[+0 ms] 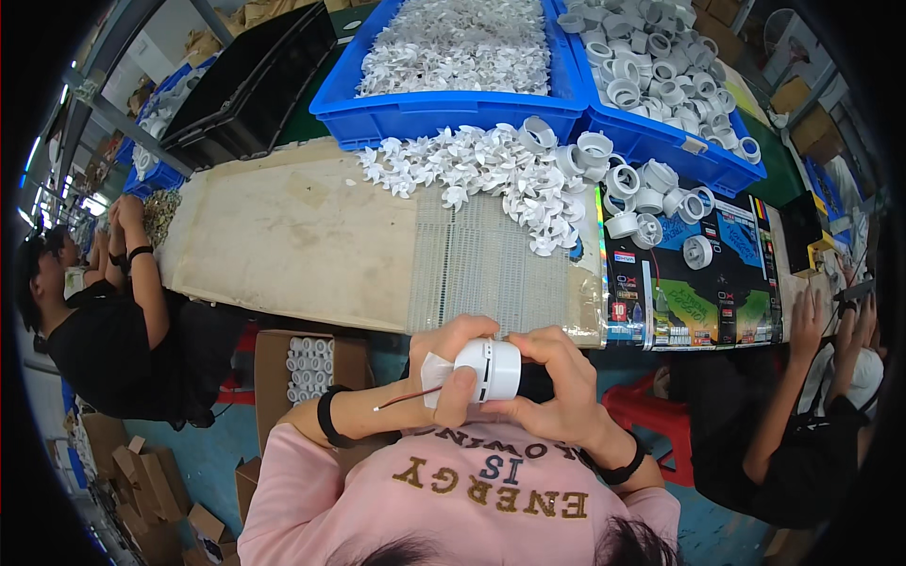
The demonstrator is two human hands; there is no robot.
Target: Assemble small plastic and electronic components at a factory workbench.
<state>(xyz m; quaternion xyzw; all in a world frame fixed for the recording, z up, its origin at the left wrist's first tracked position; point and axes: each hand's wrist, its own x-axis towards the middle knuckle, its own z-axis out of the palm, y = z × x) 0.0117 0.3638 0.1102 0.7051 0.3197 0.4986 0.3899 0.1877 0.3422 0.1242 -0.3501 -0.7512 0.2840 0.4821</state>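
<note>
Close to my chest, at the near edge of the table, I hold a white round plastic housing point(496, 370) with dark slots around its side. My left hand point(445, 351) grips it from the left, the thumb pressed on its side. My right hand point(564, 385) closes round its right side. A thin dark red wire point(408, 395) with a small pale plug at its tip hangs out to the left, over my left wrist. A white scrap point(436, 370) sits by my left fingers; what it is I cannot make out. The housing's far side is hidden.
A blue bin point(444, 106) of small white fan blades stands ahead, with a heap of loose blades point(472, 165) before it. Another blue bin point(679, 153) holds white rings; loose housings point(651, 193) lie near it. People sit left and right. A red stool point(651, 424) stands at right.
</note>
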